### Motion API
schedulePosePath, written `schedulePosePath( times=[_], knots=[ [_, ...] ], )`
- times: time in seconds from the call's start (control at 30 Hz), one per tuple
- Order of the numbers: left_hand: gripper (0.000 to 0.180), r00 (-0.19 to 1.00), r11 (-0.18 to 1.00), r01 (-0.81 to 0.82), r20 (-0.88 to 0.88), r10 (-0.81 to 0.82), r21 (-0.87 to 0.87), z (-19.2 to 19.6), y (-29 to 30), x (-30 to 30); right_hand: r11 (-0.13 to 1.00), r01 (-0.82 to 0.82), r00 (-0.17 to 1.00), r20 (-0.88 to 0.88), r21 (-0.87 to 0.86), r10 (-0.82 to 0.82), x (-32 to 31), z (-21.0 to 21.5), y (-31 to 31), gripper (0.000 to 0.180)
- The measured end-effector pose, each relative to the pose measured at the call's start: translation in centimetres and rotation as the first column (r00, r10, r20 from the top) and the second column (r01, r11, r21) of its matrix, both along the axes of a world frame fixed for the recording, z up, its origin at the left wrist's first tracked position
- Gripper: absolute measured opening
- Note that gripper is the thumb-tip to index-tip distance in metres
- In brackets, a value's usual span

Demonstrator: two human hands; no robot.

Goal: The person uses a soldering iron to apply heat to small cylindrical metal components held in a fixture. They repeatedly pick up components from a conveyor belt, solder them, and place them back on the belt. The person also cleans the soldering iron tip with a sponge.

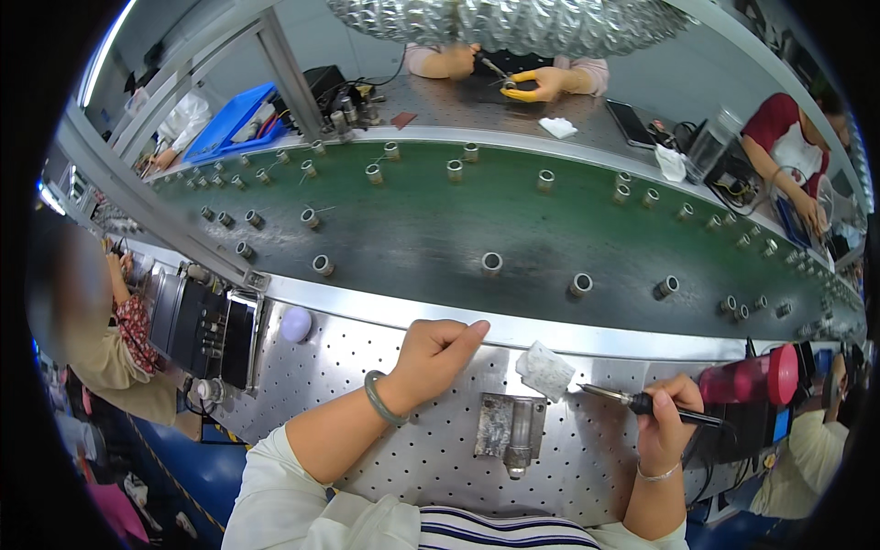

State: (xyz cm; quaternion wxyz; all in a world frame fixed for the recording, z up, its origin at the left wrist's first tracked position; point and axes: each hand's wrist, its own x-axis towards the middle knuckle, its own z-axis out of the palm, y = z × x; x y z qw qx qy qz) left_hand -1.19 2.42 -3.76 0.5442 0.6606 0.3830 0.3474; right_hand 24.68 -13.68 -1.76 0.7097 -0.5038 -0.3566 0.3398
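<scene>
My right hand (669, 422) grips a soldering iron (632, 400) with a black handle and cord, its metal tip pointing left at the edge of a crumpled, stained white wipe (545, 370). My left hand (435, 356), with a bracelet at the wrist, is closed beside the conveyor's near rail, thumb pointing right. Whatever its curled fingers hold, if anything, is hidden. Between my hands, a small metal fixture (511, 429) with a stained block and a cylinder lies on the perforated metal bench (403, 467).
Across the green conveyor belt (403, 220) stand many small metal cylinders (492, 263). A round lilac object (296, 324) sits at left, a pink bottle (752, 376) at right. Co-workers sit opposite and at both sides; one opposite wears yellow finger covers (524, 90). A silver duct (504, 23) hangs above.
</scene>
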Motion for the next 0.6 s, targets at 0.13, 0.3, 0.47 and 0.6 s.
schedulePosePath(
  times=[0.13, 0.3, 0.47, 0.6],
  knots=[
    [0.023, 0.985, 0.964, -0.107, -0.107, 0.137, 0.245, -0.6, 0.4, 0.2, 1.000, -0.001, 1.000, -0.019, 0.003, 0.001, -0.2, 0.4, 0.0, 0.019],
    [0.055, 0.951, 0.748, -0.083, -0.171, 0.257, 0.659, -0.3, 5.0, 1.9, 0.999, -0.035, 0.999, -0.037, -0.007, 0.035, 0.0, 0.1, -0.1, 0.016],
    [0.048, 0.950, 0.781, 0.052, -0.273, 0.154, 0.622, -0.9, 6.8, 3.5, 0.998, -0.042, 0.998, -0.039, -0.056, 0.040, -0.1, 0.3, 0.1, 0.015],
    [0.023, 0.949, 0.819, 0.058, -0.287, 0.133, 0.571, -1.1, 7.1, 2.0, 0.997, -0.038, 0.998, -0.056, -0.063, 0.035, -0.2, 0.4, 0.0, 0.015]
  ],
)
